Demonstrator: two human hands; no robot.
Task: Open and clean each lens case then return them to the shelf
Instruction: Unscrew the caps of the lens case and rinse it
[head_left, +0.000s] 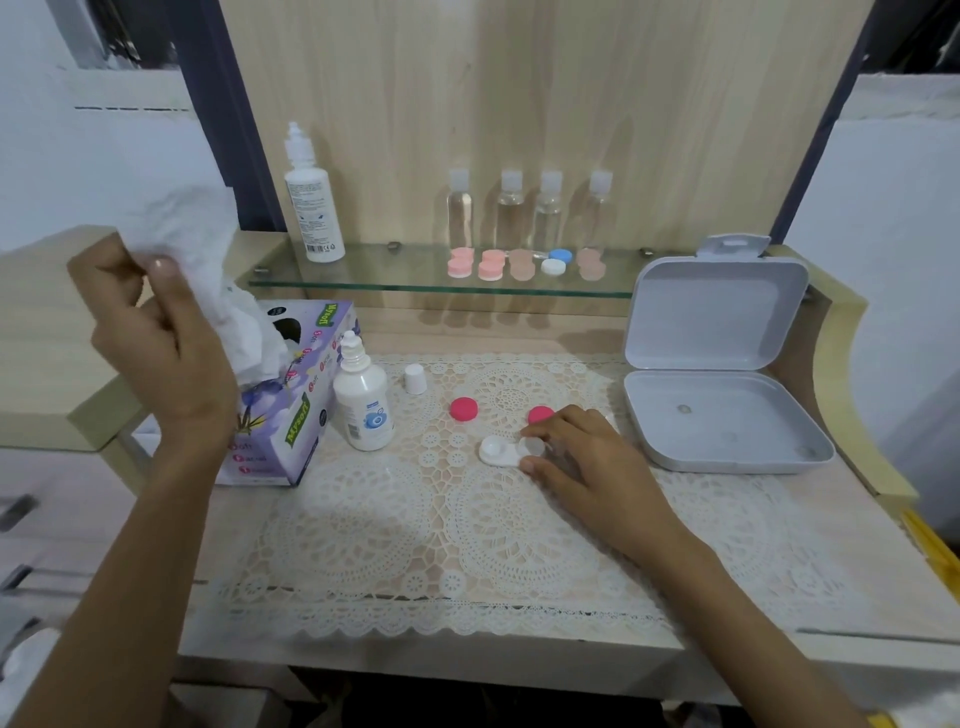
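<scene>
An open white lens case (500, 451) lies on the lace mat, its two wells uncovered. My right hand (582, 451) pinches its right well between thumb and fingers. Two pink caps sit just behind it, one (464, 408) free and one (540, 414) partly hidden by my fingers. My left hand (156, 338) is raised at the left and grips a crumpled white tissue (208, 260) above the tissue box (291, 410). Several closed lens cases (519, 264), pink, tan and blue-white, stand in a row on the glass shelf (415, 286).
A solution bottle (362, 402) stands uncapped beside the tissue box, its white cap (415, 379) behind it. A taller bottle (311, 202) and several small clear bottles (530, 213) stand on the shelf. An open grey plastic box (722, 415) sits at the right.
</scene>
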